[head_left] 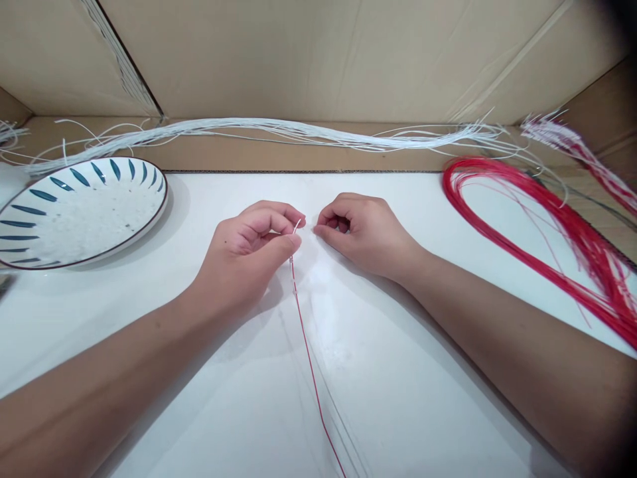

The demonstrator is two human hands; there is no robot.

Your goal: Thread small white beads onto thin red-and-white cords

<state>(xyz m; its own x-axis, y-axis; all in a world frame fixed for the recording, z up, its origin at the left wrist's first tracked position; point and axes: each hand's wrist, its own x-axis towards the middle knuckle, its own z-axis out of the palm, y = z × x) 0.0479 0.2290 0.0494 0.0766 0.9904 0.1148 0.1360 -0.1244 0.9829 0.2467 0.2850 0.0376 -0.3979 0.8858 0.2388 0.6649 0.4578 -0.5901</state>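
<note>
My left hand [256, 242] pinches a thin red wire [309, 355] between thumb and index finger. A short white tip [298, 225] sticks up past the fingertips, and the wire runs down toward the front edge of the view. Just below the thumb, tiny clear pieces [294, 282] sit on or along the wire. My right hand [355, 232] is a little to the right, thumb and index finger pressed together. A small pale speck shows at those fingertips, too small to name. The two hands do not touch.
A white plate [89, 229] with blue strokes and small clear bits stands at left. White wires [279, 126] lie along the cardboard [308, 156] at the back. A looped red wire bundle [502, 255] is at right, with a red-and-white bundle [572, 143] behind it.
</note>
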